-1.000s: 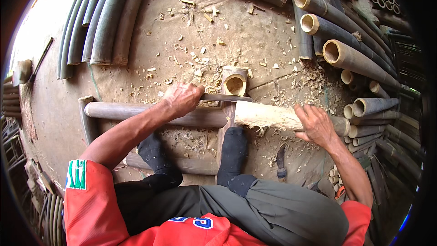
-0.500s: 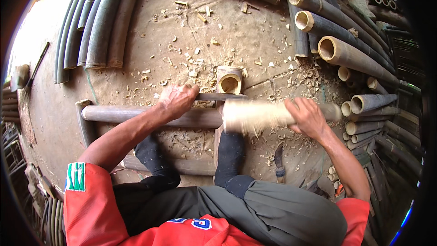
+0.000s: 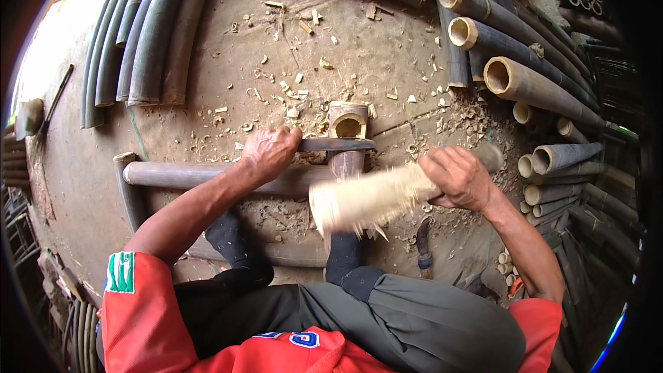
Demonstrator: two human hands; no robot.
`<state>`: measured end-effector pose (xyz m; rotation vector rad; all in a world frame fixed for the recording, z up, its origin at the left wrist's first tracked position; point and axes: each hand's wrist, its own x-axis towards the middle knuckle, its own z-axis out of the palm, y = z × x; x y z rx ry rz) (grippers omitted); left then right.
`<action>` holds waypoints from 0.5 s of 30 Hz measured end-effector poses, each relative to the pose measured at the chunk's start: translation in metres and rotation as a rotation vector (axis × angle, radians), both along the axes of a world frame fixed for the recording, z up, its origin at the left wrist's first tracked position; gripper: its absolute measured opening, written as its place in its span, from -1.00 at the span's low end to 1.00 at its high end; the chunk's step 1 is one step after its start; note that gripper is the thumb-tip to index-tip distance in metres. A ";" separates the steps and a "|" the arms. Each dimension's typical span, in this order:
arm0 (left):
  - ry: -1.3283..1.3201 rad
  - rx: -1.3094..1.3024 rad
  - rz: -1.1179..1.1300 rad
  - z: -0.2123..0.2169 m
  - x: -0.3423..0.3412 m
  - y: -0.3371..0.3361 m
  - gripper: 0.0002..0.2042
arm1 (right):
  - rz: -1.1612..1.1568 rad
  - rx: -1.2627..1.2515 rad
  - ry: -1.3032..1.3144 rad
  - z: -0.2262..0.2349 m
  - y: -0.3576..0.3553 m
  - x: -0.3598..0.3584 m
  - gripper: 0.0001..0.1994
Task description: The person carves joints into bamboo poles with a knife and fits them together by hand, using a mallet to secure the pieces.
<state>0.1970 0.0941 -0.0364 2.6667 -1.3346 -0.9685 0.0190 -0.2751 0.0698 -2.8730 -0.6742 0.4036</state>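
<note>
My left hand (image 3: 269,157) is closed around the handle end of a knife (image 3: 338,145), whose dark, flat blade points right across an upright-pointing bamboo piece (image 3: 349,110). A rounded opening is cut in that piece, just beyond the blade. The handle is hidden in my fist. My right hand (image 3: 458,176) grips a pale wooden club (image 3: 366,200) with a frayed, splintered side. Its thick end is blurred and hangs nearer to me than the blade, apart from it. A long bamboo pole (image 3: 228,174) lies crosswise under my left forearm.
Dark bamboo poles (image 3: 155,34) lie at the far left, and more bamboo tubes (image 3: 507,76) are stacked along the right. Chips and shavings (image 3: 476,114) litter the ground. A dark-handled tool (image 3: 423,245) lies right of my feet. Another pole (image 3: 290,254) crosses near my legs.
The club has swung toward me and to the left, its thick end now lower and away from the blade. My right hand has shifted slightly left; my left hand stays in place.
</note>
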 end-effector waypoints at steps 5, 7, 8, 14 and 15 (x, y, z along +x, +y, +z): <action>-0.026 0.061 -0.028 0.002 0.000 -0.003 -0.86 | -0.025 -0.166 0.060 0.001 -0.001 0.019 -0.17; -0.029 0.062 -0.026 -0.003 -0.003 0.000 -0.86 | -0.048 -0.083 0.093 0.012 0.009 0.014 -0.23; -0.025 0.069 -0.022 -0.006 -0.003 0.001 -0.86 | -0.014 -0.020 0.090 -0.003 0.007 0.001 -0.21; 0.082 0.028 -0.011 -0.011 0.015 -0.008 -0.85 | -0.228 -0.022 0.018 -0.018 0.000 0.013 -0.13; 0.146 0.011 -0.004 -0.014 0.023 -0.009 -0.83 | -0.314 0.022 0.044 -0.014 0.001 0.013 -0.13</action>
